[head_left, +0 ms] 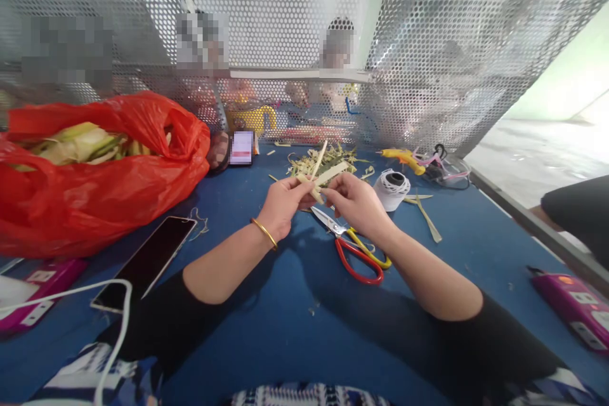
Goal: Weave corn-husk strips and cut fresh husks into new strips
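Note:
Pale dried leaf strips (332,172), perhaps corn husk, cross each other between my hands above the blue table. My left hand (285,200) pinches them where they cross, thumb on top. The fingers of my right hand (354,200) are closed at the strips' right side, touching the lower end. Just below my hands lie scissors (359,260) with one red and one yellow handle, blades pointing up and left. A heap of husk scraps (304,162) sits behind my hands. To the right of my right hand stands a white spool (392,190) with a dark core.
On the left sits a red plastic bag (143,187) full of husks, with a phone (147,260) and a purple power strip (59,292) in front. A yellow glue gun (404,158) and another power strip (573,307) are at right. A perforated metal panel (285,13) stands behind; people sit beyond it.

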Demonstrator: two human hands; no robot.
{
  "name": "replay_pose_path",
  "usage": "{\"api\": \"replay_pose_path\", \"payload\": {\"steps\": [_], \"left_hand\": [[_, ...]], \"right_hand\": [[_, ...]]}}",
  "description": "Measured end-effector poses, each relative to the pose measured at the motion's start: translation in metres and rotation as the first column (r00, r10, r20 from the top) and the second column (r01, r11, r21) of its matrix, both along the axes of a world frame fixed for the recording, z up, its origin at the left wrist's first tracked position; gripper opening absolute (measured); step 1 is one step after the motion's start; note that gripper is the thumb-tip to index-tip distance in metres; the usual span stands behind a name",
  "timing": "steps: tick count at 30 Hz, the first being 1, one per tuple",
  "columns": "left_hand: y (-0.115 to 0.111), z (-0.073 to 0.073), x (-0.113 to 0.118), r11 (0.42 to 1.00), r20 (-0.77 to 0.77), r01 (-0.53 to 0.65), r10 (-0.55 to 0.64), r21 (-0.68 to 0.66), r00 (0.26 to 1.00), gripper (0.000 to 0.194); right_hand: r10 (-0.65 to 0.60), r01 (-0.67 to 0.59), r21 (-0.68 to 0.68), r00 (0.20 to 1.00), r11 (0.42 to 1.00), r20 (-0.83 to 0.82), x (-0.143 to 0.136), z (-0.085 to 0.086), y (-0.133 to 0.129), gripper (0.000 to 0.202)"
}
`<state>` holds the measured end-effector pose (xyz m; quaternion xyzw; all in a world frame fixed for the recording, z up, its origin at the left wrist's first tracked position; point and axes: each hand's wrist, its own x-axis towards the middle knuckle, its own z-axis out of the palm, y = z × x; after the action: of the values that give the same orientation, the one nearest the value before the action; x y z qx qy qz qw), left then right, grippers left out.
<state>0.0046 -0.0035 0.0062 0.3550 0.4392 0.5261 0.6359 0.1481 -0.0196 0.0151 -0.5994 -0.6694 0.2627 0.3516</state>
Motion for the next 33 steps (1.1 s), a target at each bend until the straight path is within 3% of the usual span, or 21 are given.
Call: {"api": "replay_pose_path", "payload": {"steps": [2, 4, 6, 10, 12, 15, 17, 19, 21, 23, 25, 29, 33], "left_hand": [[0.002, 0.002, -0.001, 0.998, 0.014, -0.055, 0.055, -0.024, 0.998, 0.007], [0.003, 0.004, -0.002, 0.997, 0.020, -0.069, 0.070, -0.034, 0.997, 0.008], [0.003, 0.004, -0.003, 0.998, 0.016, -0.063, 0.064, -0.030, 0.998, 0.010], [0.001, 0.003, -0.003, 0.999, -0.001, -0.035, 0.035, 0.015, 0.999, 0.013], [-0.001, 0.002, -0.002, 0.999, -0.014, -0.015, 0.015, 0.039, 1.000, 0.017], [-0.003, 0.001, 0.000, 0.998, -0.034, 0.028, -0.026, 0.050, 0.999, 0.019], [-0.004, 0.001, 0.001, 0.997, -0.045, 0.059, -0.057, 0.046, 0.997, 0.017], [-0.006, 0.002, 0.001, 0.996, -0.060, 0.084, -0.082, 0.041, 0.995, 0.016], [-0.007, 0.002, 0.001, 0.993, -0.071, 0.107, -0.104, 0.041, 0.992, 0.016], [-0.009, 0.003, 0.000, 0.990, -0.070, 0.129, -0.126, 0.048, 0.990, 0.017], [-0.009, 0.003, 0.000, 0.987, -0.062, 0.150, -0.147, 0.055, 0.987, 0.017], [-0.010, 0.001, 0.001, 0.986, -0.047, 0.162, -0.160, 0.047, 0.986, 0.020], [-0.012, 0.000, 0.006, 0.986, -0.080, 0.155, -0.150, 0.063, 0.985, 0.024]], "right_hand": [[0.057, -0.058, 0.010, 0.994, 0.998, 0.090, 0.001, 0.007, -0.006, 0.009], [0.140, -0.151, 0.061, 0.978, 0.987, 0.157, 0.003, 0.011, -0.010, 0.020], [0.250, -0.267, 0.096, 0.956, 0.959, 0.156, 0.004, 0.013, -0.011, 0.021], [0.443, -0.442, 0.036, 0.889, 0.896, -0.114, 0.008, 0.012, -0.006, 0.021], [0.477, -0.491, 0.004, 0.843, 0.871, -0.248, 0.009, 0.011, -0.004, 0.021], [0.388, -0.380, 0.081, 0.908, 0.921, -0.155, 0.009, 0.010, -0.004, 0.017], [0.227, -0.229, 0.259, 0.973, 0.938, 0.038, 0.010, 0.009, -0.004, 0.021], [0.052, -0.145, 0.457, 0.977, 0.878, 0.209, 0.011, 0.007, -0.003, 0.024], [-0.066, -0.144, 0.559, 0.939, 0.816, 0.337, 0.012, 0.004, -0.001, 0.024], [-0.118, -0.158, 0.557, 0.897, 0.815, 0.426, 0.013, 0.001, 0.003, 0.026], [-0.129, -0.140, 0.489, 0.870, 0.861, 0.476, 0.012, -0.001, 0.006, 0.027], [-0.166, -0.013, 0.326, 0.841, 0.945, 0.515, 0.007, -0.003, 0.005, 0.025], [-0.183, 0.070, 0.233, 0.841, 0.970, 0.508, 0.001, -0.001, 0.001, 0.022]]}}
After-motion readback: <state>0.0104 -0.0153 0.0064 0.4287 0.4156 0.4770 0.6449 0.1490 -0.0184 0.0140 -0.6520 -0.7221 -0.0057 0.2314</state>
